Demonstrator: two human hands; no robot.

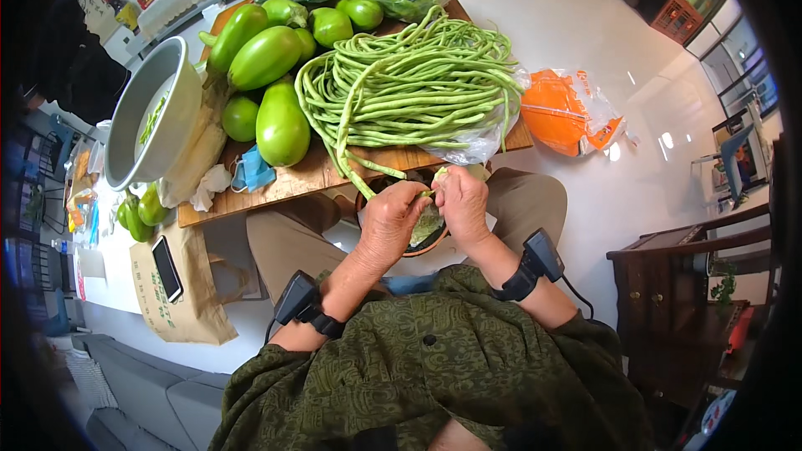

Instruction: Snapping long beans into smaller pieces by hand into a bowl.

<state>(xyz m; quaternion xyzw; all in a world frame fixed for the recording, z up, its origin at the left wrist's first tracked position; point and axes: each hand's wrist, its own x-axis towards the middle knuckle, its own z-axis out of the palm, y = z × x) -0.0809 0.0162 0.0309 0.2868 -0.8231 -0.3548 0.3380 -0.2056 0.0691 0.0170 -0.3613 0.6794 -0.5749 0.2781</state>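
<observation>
My left hand and my right hand meet just past the near table edge, fingertips pinched close together. Between them is a small green piece of bean. A yardlong bean runs down off the table to my left fingers, which partly hide it. Pale green bits show at my right fingertips. Below both hands stands a round bin between the knees, with greenish scraps inside. Ahead, a heap of yardlong beans covers the table's right side, partly on a clear plastic bag.
Green eggplants lie left of the beans on the wooden table. A grey basin holding cut green pieces tilts at the left, near a blue mask and crumpled tissue. An orange plastic bag lies right. A person in dark clothing is far left.
</observation>
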